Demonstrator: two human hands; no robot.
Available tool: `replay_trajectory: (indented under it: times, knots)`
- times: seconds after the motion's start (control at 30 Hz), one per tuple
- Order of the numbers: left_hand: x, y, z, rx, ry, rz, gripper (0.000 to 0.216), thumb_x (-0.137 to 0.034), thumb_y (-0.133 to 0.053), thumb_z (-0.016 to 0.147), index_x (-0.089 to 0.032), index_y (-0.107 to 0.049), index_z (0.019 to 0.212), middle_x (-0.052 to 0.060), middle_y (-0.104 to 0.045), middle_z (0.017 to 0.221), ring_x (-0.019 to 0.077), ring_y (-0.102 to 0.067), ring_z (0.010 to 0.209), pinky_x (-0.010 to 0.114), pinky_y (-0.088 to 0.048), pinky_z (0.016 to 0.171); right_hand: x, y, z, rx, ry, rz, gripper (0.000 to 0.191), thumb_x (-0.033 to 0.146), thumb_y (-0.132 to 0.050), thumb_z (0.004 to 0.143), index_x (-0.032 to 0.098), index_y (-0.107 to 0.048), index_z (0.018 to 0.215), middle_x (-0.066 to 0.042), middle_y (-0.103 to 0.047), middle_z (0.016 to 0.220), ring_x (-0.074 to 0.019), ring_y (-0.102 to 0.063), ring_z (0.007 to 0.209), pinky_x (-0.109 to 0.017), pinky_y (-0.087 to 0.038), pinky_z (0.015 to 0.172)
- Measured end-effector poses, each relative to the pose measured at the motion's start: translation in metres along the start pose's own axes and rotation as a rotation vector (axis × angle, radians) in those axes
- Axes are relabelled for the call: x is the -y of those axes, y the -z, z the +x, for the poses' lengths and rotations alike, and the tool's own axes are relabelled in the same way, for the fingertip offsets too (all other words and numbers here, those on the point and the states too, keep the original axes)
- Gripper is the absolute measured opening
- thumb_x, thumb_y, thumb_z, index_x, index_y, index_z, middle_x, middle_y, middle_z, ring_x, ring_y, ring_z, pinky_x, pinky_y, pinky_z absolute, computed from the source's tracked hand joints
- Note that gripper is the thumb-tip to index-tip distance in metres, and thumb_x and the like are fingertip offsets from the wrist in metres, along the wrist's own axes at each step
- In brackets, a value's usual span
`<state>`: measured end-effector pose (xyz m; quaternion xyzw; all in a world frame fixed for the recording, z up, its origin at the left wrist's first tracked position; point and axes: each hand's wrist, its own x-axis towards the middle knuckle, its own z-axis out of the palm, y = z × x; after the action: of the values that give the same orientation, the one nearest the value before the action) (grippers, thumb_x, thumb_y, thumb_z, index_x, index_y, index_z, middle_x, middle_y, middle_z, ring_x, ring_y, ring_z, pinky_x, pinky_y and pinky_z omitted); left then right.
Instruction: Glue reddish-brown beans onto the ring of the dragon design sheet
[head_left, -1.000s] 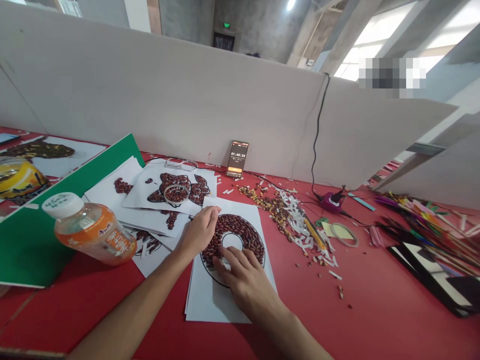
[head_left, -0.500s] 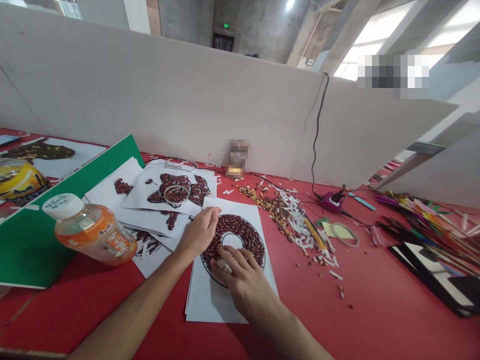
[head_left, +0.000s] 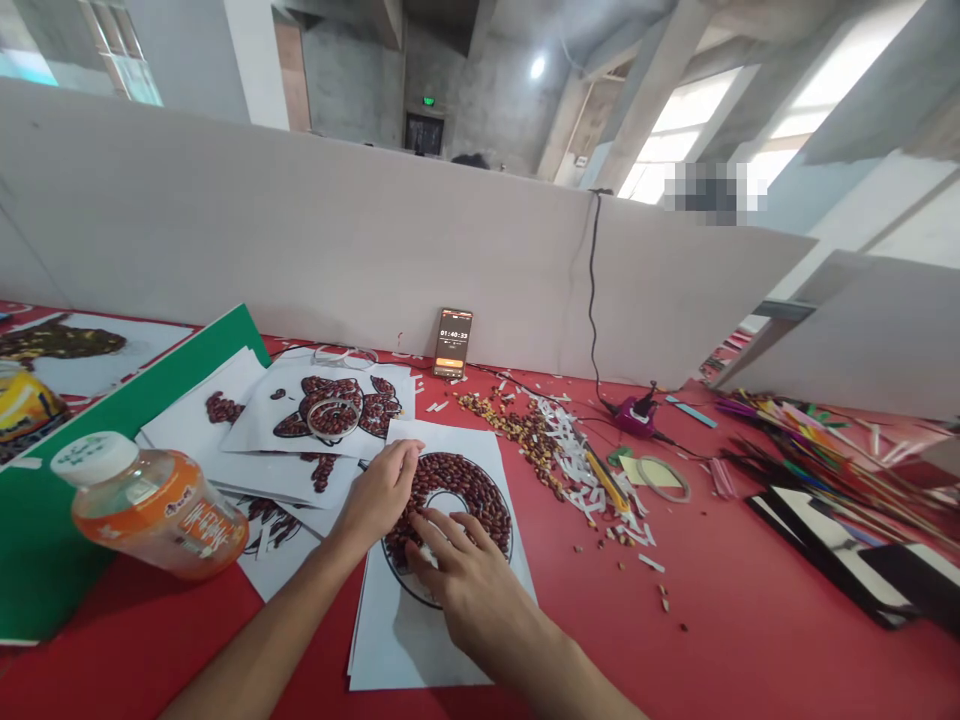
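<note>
White paper sheets (head_left: pixel 427 660) lie stacked on the red table, with a large printed ring on the top one. Dark red beans (head_left: pixel 487 500) cover most of that ring around a bare white centre. My right hand (head_left: pixel 457 565) rests over its lower left part, fingers apart and slightly bent, pressing on the beans; a whitish bare patch shows near the thumb. Against the ring's upper left edge sits my left hand (head_left: pixel 384 490), side-on, its fingers curled together. Whatever those fingers may hold is hidden.
An orange-labelled bottle (head_left: pixel 172 510) and a green board (head_left: pixel 67 540) stand left. Behind are bean-covered drawings (head_left: pixel 255 410) with a tape roll (head_left: pixel 334 418). A phone (head_left: pixel 453 340) leans on the partition. Right lie loose seeds (head_left: pixel 517 430), a yellow cutter (head_left: pixel 604 475) and a purple glue gun (head_left: pixel 634 415).
The view has tilted up and shifted, so everything sits lower and further left. Both hands stay at the ring; the right fingers have moved slightly on the beans.
</note>
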<state>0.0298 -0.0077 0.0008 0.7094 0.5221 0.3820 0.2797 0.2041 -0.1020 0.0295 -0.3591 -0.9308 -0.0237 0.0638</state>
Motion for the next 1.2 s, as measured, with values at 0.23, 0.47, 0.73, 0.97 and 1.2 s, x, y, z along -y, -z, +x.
replay_trajectory:
  times: [0.23,0.47,0.73,0.97,1.2]
  knots:
    - [0.001,0.0,0.0,-0.001,-0.008,0.013,0.042,-0.04,-0.027,0.107,-0.023,-0.064,0.116,0.008,-0.07,0.124,0.0223,-0.065,0.118,0.041,-0.05,0.105,-0.001,0.006,-0.002,0.036,-0.043,0.109,0.042,0.019,-0.049,0.1,0.02,-0.056,0.142,-0.009,-0.051,0.153,-0.0239,-0.04,0.145,-0.047,-0.034,0.118]
    - [0.004,-0.002,0.0,0.008,-0.004,0.016,0.041,-0.043,-0.029,0.106,-0.025,-0.064,0.116,0.007,-0.07,0.124,0.0226,-0.064,0.12,0.041,-0.05,0.106,-0.035,0.011,-0.008,-0.015,-0.105,0.304,0.048,0.013,-0.052,0.096,0.027,-0.057,0.142,-0.008,-0.055,0.15,-0.0208,-0.05,0.138,-0.041,-0.037,0.116]
    - [0.01,-0.006,0.002,0.006,-0.012,0.002,0.041,-0.045,-0.031,0.106,-0.024,-0.065,0.118,0.008,-0.069,0.125,0.0233,-0.062,0.122,0.044,-0.047,0.11,-0.186,0.018,-0.033,-0.319,-0.794,0.276,0.037,0.016,-0.04,0.098,0.016,-0.073,0.114,-0.011,-0.077,0.11,-0.0225,-0.072,0.097,-0.033,-0.053,0.088]
    - [0.01,-0.007,0.003,0.015,-0.024,0.0,0.041,-0.044,-0.03,0.106,-0.024,-0.064,0.116,0.009,-0.068,0.124,0.0243,-0.061,0.122,0.046,-0.047,0.11,-0.256,0.015,0.016,-0.154,-0.775,0.218,0.035,0.008,-0.049,0.091,0.015,-0.077,0.112,-0.01,-0.078,0.111,-0.0223,-0.071,0.102,-0.026,-0.048,0.089]
    - [0.007,-0.005,0.003,0.025,-0.038,0.021,0.039,-0.041,-0.03,0.106,-0.025,-0.064,0.116,0.007,-0.069,0.124,0.0232,-0.062,0.121,0.045,-0.047,0.11,-0.253,0.013,0.073,-0.031,-0.658,0.175,0.036,0.008,-0.049,0.093,0.015,-0.076,0.115,-0.009,-0.076,0.118,-0.0188,-0.069,0.105,-0.021,-0.046,0.09]
